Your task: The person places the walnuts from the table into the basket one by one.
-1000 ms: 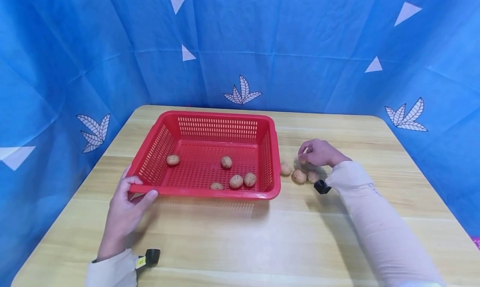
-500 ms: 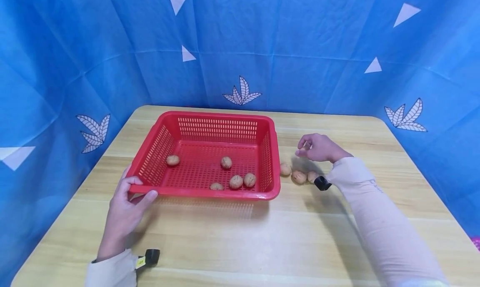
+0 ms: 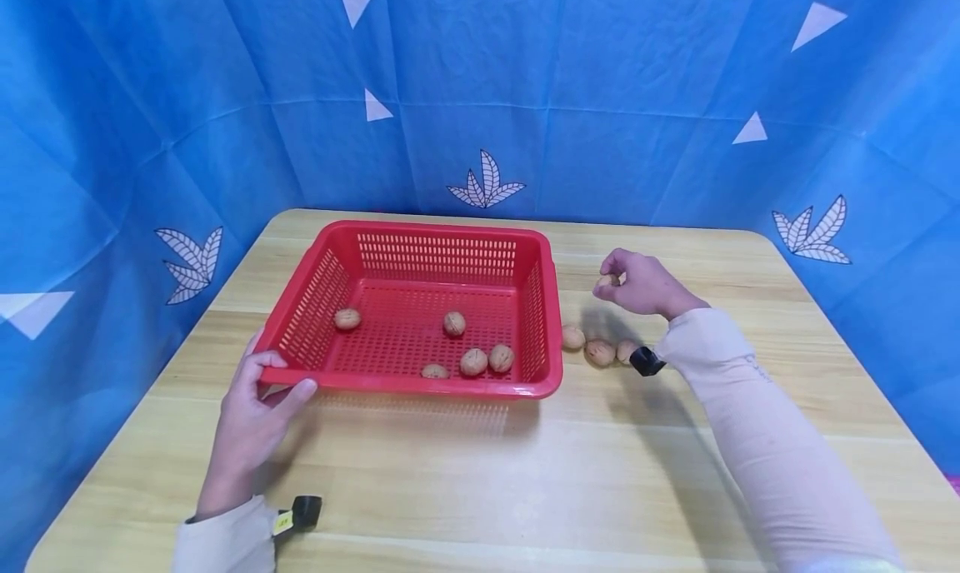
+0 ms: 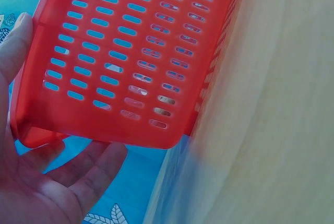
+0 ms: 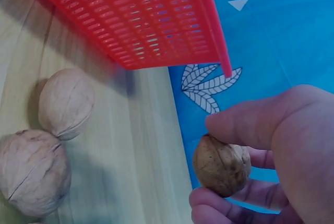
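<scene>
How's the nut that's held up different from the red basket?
The walnut is brown and roundish; the basket is red, boxy and slotted.
The walnut is small; the basket is much bigger.
The right grip pinches the walnut, while the left grip holds the basket by a corner.
Both are being held.
</scene>
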`<control>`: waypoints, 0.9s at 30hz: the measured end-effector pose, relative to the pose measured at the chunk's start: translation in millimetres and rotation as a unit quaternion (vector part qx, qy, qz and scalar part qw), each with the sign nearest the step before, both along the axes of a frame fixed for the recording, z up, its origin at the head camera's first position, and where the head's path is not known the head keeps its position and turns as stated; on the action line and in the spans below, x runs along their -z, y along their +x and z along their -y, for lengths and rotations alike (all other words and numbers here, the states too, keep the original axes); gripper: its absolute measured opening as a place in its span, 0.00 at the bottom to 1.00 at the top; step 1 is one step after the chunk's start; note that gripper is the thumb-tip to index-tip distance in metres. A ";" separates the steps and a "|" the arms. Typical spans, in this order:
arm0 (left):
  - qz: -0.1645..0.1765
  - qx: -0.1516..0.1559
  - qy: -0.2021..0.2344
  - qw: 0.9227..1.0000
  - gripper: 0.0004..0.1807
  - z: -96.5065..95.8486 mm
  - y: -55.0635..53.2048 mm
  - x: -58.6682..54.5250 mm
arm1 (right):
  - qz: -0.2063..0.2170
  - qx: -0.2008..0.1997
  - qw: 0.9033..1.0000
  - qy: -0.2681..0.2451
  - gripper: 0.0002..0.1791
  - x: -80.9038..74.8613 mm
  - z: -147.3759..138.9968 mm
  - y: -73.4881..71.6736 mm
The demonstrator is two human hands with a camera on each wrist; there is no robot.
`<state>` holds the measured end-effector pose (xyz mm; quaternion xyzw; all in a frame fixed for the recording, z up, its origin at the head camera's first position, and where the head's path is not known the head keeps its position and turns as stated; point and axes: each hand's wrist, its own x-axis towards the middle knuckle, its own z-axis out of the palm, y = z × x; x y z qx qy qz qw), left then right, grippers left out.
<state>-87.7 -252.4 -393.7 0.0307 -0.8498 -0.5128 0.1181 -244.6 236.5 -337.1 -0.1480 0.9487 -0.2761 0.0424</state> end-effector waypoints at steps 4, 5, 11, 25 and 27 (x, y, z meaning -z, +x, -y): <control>0.001 -0.001 -0.003 1.000 0.25 0.3 0.1 -1.3 | -0.006 0.006 1.000 -0.011 0.14 -6.2 3.0 -0.5; 0.001 -0.001 -0.003 1.000 0.25 0.5 0.1 -1.5 | -0.007 0.005 1.000 -0.012 0.14 -7.6 3.9 -0.6; 0.000 0.002 -0.002 1.000 0.25 0.7 -0.5 -0.8 | -0.017 0.005 1.000 -0.014 0.14 -14.8 7.8 0.6; -0.003 -0.005 0.004 1.000 0.24 -0.6 1.3 -0.8 | -0.022 -0.002 0.999 -0.036 0.16 -27.1 24.6 -1.0; 0.000 -0.007 0.006 1.000 0.24 -0.4 1.2 -0.7 | -0.022 -0.004 0.999 -0.038 0.16 -29.4 27.8 -1.3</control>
